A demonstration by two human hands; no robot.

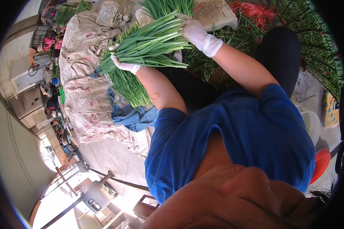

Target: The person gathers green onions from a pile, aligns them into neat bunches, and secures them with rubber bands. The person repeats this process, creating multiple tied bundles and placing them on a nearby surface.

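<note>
A loose bunch of garlic chives point(153, 42), with long flat green leaves and pale stem ends, lies across both my hands. My left hand point(123, 64), in a thin white glove, is closed round the leafy part, thumb on top. At the pale stem ends, my gloved right hand point(195, 31) has its fingers closed on the stalks; its fingertips are partly hidden. Just below my left hand, a pile of chives point(132, 87) rests on the cloth. Beyond my hands, another bundle of chives point(171, 8) lies on a pale slab.
A flowered cloth point(86, 95) spreads over the left side, with a blue cloth point(133, 116) by my left elbow. Plant trimmings point(233, 49) litter the ground under my right forearm. Red plastic netting point(254, 13) lies at the far right. A red basin point(321, 164) stands at my right side.
</note>
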